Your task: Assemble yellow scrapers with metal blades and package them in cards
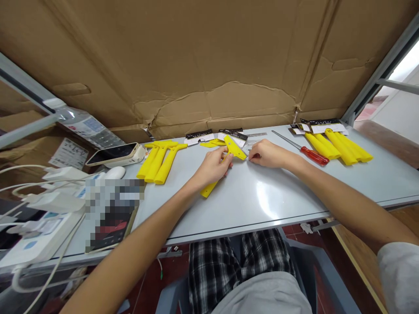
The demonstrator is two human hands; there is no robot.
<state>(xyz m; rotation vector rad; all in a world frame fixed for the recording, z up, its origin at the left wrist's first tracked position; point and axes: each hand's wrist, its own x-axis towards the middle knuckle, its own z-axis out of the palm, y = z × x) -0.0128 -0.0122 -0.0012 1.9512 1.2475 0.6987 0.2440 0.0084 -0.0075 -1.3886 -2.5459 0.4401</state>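
Note:
My left hand [214, 165] is closed around a yellow scraper [233, 149], its wide head pointing away from me and its handle coming out below my palm. Just right of that head, my right hand [266, 153] rests low over the table with its fingers curled and pinched. Whatever they hold, if anything, is hidden. Small metal pieces [251, 144] lie behind the fingertips. Beyond my left hand are loose yellow plates [212, 143] and black-and-white cards [199, 136]. A screwdriver with a red handle [314, 155] lies to the right of my right hand.
Yellow scraper handles [160, 163] lie in a row at left; more yellow scrapers [343, 146] with cards lie at right. A phone [113, 154], white mouse [115, 172], power strip [39, 237] with cables and water bottle [88, 126] crowd the left. Cardboard [209, 52] walls the back.

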